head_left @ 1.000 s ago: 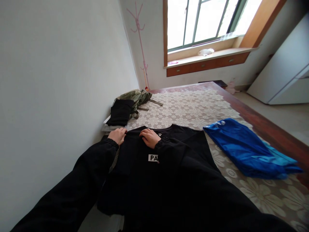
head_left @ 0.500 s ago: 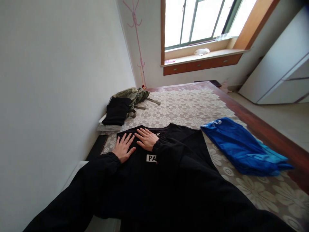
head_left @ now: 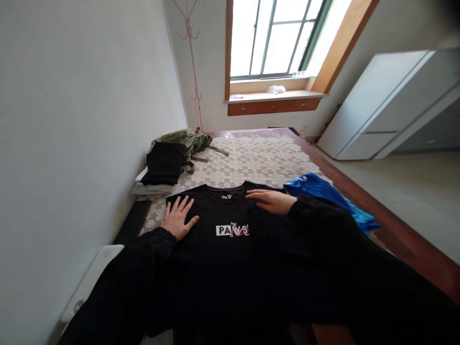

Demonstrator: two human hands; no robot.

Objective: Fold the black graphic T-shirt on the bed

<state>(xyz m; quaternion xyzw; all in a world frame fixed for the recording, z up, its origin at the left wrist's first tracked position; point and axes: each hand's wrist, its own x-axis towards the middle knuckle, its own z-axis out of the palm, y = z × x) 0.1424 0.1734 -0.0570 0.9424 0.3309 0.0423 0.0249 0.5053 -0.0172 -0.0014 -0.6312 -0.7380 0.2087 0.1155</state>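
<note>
Both hands lie flat and open, gripping nothing. The left hand (head_left: 177,219) rests palm down with its five fingers spread wide on the left shoulder of one black cotton T-shirt (head_left: 230,249). The right hand (head_left: 270,201) lies palm down on the right shoulder, its fingers stretched out together and pointing left toward the collar. The two hands are well apart, with the neckline between them. Both forearms reach forward in loose black sleeves with gathered cuffs, and these sleeves cover much of the shirt's lower part.

The T-shirt lies spread face up on the near end of a bed, collar away from the person. A small white label mark sits just under the neckline. On the chest is one white rectangular patch with the letters "PA", followed by pink figures.

The shirt rests on one beige bedspread with a white flower pattern (head_left: 251,160), which covers a bed with a dark red-brown wooden frame (head_left: 362,196). Just beside the right hand lies one crumpled bright blue shiny garment (head_left: 316,188), partly hidden by the right sleeve. Farther up the bed, by the wall, are one folded black garment (head_left: 163,163) and one bunched olive-green garment (head_left: 187,140), touching each other. Beyond stand one pink coat stand (head_left: 192,57), one window (head_left: 276,38) above a wooden sill, and one white cabinet (head_left: 381,110).
</note>
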